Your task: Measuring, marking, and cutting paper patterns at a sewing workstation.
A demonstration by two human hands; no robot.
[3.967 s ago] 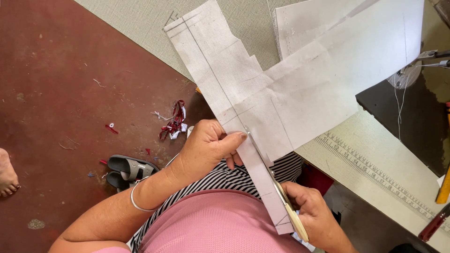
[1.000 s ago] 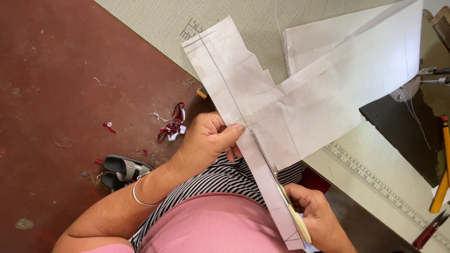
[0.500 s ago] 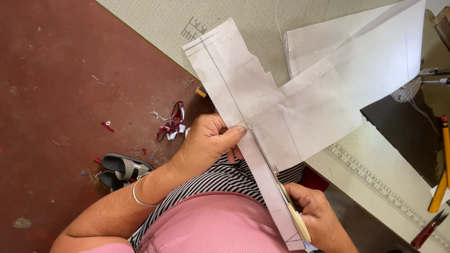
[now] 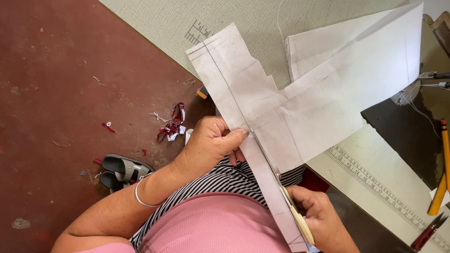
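Your left hand (image 4: pixel 213 143) pinched the thin, limp white paper pattern (image 4: pixel 281 107) beside the cut line, while your right hand (image 4: pixel 318 220) gripped cream-handled scissors (image 4: pixel 286 201) beneath it; paper this floppy probably needed holding near the blades.

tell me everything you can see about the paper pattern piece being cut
The paper pattern piece is off-white, thin and creased, with ruled pencil lines and a stepped edge. It spreads over the grey table and overhangs toward the lap. The left hand pinches its edge; scissors in the right hand slice along a line, freeing a narrow strip.
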